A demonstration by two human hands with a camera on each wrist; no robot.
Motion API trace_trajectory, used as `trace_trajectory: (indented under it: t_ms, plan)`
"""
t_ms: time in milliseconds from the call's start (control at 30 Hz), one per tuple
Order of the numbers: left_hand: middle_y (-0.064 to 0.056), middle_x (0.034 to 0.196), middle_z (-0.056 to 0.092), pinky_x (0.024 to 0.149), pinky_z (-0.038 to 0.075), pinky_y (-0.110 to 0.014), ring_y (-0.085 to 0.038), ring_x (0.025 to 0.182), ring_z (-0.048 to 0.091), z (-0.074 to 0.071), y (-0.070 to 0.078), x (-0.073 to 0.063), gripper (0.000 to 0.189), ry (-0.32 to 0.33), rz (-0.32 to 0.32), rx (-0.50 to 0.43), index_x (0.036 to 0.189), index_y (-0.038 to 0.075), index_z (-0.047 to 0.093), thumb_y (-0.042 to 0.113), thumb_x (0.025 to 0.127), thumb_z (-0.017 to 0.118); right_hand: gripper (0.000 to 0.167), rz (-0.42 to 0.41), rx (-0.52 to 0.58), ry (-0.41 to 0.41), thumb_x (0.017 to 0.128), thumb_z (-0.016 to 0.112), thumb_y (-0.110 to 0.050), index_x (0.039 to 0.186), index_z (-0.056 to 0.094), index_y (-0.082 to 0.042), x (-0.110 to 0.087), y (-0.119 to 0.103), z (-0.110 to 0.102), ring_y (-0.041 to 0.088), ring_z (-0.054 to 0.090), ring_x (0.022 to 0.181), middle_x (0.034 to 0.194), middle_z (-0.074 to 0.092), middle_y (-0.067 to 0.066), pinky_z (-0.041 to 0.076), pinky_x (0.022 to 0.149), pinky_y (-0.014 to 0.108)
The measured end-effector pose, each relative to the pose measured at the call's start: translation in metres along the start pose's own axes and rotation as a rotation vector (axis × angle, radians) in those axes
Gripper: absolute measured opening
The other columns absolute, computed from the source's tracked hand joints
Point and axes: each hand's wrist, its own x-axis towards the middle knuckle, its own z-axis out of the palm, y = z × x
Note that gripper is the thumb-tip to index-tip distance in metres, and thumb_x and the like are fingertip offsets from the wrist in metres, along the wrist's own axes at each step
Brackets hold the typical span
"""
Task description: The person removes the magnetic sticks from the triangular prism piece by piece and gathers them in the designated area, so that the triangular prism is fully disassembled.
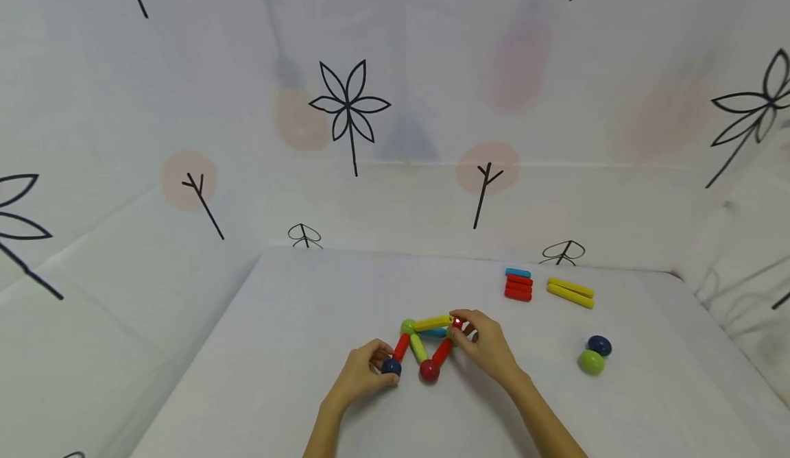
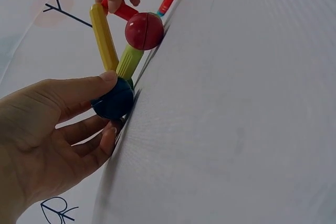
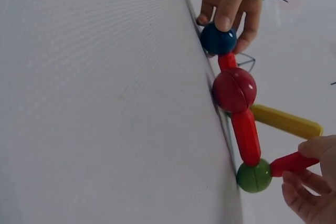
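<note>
A construction of balls and rods lies on the white table. My left hand [image 1: 361,374] holds its dark blue ball [image 2: 113,100] between thumb and fingers. From that ball a short red rod [image 1: 401,347] runs to a green ball [image 1: 408,327]. A yellow rod [image 1: 433,323] slants up from there, its far end close to my right thumb. My right hand [image 1: 489,343] pinches a red rod [image 3: 294,164], which rises from a second green ball [image 3: 254,176]. The red ball [image 1: 429,370] at the front joins a lime rod [image 1: 418,348] and another red rod [image 1: 442,352]. A blue rod [image 1: 435,332] shows behind.
At the back right lie a blue rod [image 1: 518,273], several red rods [image 1: 518,288] and two yellow rods [image 1: 570,293]. Nearer, on the right, a loose dark blue ball [image 1: 599,345] sits against a green ball [image 1: 591,362]. A patterned white sheet [image 1: 407,204] hangs around the table.
</note>
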Motion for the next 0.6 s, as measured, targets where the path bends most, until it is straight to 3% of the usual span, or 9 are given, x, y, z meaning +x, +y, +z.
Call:
trace_trajectory:
  t_ms: [167, 367, 467, 600]
  plan:
    - [-0.008, 0.096, 0.066, 0.068, 0.048, -0.025, -0.015, 0.078, 0.056, -0.001, -0.001, 0.004, 0.034, 0.057, 0.008, 0.052, 0.103, 0.002, 0.063, 0.007, 0.073, 0.075, 0.03, -0.013, 0.0, 0.004, 0.081, 0.07, 0.0, 0.11, 0.066, -0.004, 0.0, 0.002, -0.005, 0.012, 0.057, 0.073, 0.087, 0.064, 0.001, 0.051, 0.063, 0.02]
    - [-0.008, 0.096, 0.066, 0.067, 0.045, -0.024, -0.016, 0.077, 0.054, -0.003, -0.003, 0.012, 0.03, 0.145, 0.003, 0.105, 0.104, 0.002, 0.065, 0.005, 0.075, 0.072, 0.027, 0.044, 0.084, 0.025, 0.081, 0.069, 0.001, 0.108, 0.066, 0.0, -0.003, 0.012, -0.01, 0.014, 0.063, 0.074, 0.09, 0.068, 0.004, 0.052, 0.067, 0.019]
    - [-0.009, 0.094, 0.065, 0.064, 0.042, -0.024, -0.016, 0.074, 0.052, -0.003, -0.004, 0.02, 0.03, 0.244, -0.014, 0.136, 0.103, 0.002, 0.065, 0.003, 0.075, 0.073, 0.024, 0.09, 0.139, 0.043, 0.082, 0.069, 0.0, 0.105, 0.066, 0.0, -0.005, 0.016, -0.011, 0.015, 0.064, 0.073, 0.088, 0.069, 0.005, 0.052, 0.068, 0.019]
    - [-0.009, 0.088, 0.061, 0.063, 0.041, -0.025, -0.015, 0.071, 0.051, 0.004, -0.004, 0.03, 0.026, 0.428, -0.052, 0.176, 0.097, 0.002, 0.065, -0.001, 0.072, 0.074, 0.022, 0.154, 0.221, 0.048, 0.082, 0.07, -0.005, 0.103, 0.066, 0.002, -0.006, 0.018, -0.01, 0.018, 0.065, 0.077, 0.089, 0.069, 0.007, 0.051, 0.071, 0.018]
